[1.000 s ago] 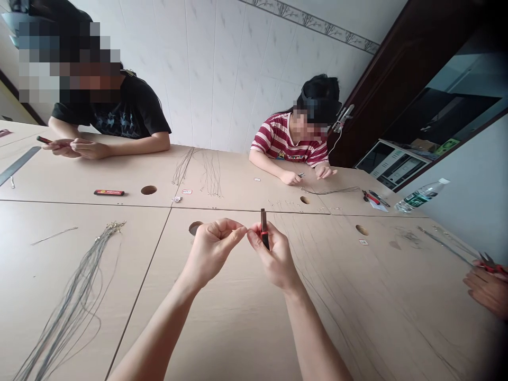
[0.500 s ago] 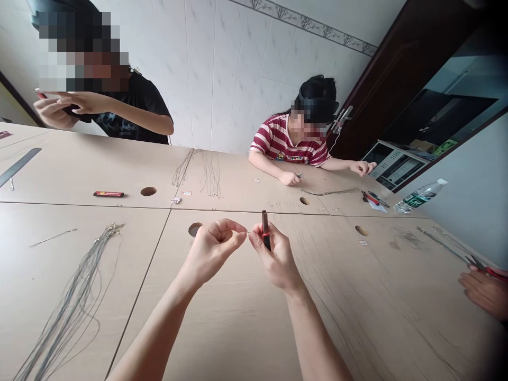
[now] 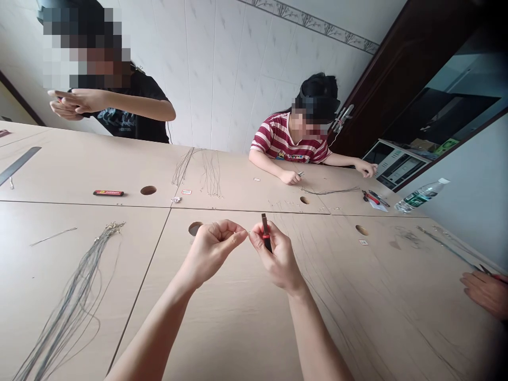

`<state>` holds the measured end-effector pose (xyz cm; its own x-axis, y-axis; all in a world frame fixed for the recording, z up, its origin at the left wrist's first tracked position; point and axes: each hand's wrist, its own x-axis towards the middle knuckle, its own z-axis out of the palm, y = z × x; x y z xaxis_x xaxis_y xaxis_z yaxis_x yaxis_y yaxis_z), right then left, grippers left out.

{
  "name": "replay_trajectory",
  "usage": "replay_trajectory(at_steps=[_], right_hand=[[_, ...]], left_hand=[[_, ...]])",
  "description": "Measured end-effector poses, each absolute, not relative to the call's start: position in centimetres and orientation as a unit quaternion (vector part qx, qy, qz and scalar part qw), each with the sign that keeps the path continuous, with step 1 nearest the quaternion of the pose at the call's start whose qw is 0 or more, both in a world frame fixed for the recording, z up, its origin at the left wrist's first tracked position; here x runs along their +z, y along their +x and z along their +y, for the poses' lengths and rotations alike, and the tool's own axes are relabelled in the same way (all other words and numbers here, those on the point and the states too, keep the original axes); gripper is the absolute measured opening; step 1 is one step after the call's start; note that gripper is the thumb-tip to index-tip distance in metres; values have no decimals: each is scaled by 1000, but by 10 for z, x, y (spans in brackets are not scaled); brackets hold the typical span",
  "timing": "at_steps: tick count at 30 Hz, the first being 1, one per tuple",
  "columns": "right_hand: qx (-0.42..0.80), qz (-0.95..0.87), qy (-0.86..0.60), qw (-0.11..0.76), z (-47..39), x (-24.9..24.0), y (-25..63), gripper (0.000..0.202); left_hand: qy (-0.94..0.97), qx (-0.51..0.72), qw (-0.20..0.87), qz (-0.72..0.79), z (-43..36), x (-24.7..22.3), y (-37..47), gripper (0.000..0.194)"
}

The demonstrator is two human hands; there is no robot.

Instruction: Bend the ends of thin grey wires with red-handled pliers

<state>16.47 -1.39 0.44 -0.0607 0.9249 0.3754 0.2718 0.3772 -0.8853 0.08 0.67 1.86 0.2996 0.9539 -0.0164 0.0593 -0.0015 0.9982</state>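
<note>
My left hand (image 3: 214,248) hovers over the table with thumb and forefinger pinched together on something too small to make out. Facing it, my right hand (image 3: 277,254) has small pliers (image 3: 265,233) tucked in the fingers, jaws up, with red and black showing on the handle. The right thumb and forefinger also pinch near a tiny piece between the two hands; its kind is too small to tell. A bundle of thin grey cords (image 3: 85,270) with metal ends lies left of my left hand. More thin cords (image 3: 337,296) spread faintly to the right of my right hand.
A red-and-black stick-shaped item (image 3: 108,193), a steel ruler (image 3: 19,165) and round table holes (image 3: 195,228) lie ahead. Two people sit opposite. At right are a water bottle (image 3: 423,196), pliers (image 3: 371,198) and another person's hand (image 3: 484,293) with scissors.
My hands stay nearly in place, fingertips still together, and the pliers tilt slightly. The person at far left has lowered their hands a little, and the hand at right shifts slightly.
</note>
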Motion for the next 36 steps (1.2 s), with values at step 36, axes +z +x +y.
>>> replay_trajectory(at_steps=[36], right_hand=[[245,-608,-512,555,-6,5,188,21]], left_hand=[[489,533,645,245,20,39,-80,16]])
